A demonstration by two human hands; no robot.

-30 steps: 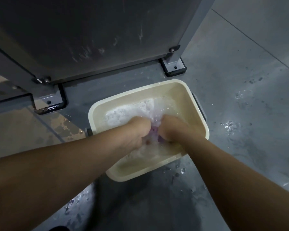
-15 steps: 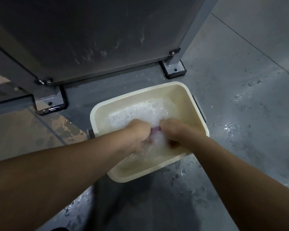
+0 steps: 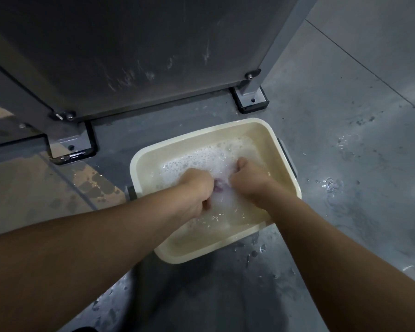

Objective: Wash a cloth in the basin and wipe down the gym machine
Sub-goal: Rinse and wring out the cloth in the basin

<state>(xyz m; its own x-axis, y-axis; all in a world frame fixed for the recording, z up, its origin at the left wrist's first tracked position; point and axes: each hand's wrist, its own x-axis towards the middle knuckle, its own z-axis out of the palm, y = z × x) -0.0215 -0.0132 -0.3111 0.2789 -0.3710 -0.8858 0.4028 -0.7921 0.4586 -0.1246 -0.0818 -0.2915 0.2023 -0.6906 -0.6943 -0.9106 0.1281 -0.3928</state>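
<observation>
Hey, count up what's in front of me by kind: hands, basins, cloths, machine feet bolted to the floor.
Hands: 2, left hand and right hand, both in the suds
Basins: 1, cream basin
Cloths: 1, purple cloth, mostly hidden by foam
Machine feet: 2, left foot and right foot
Total: 6

cloth (image 3: 218, 186): purplish, bunched up, mostly buried under foam between my two fists; I can only see a small patch.
basin (image 3: 201, 256): cream plastic, rectangular with rounded corners, grey handles on its short sides, holding soapy water with white suds toward the far end; it sits on the wet floor.
gym machine (image 3: 134, 51): dark grey panel with streaks, standing just beyond the basin.
</observation>
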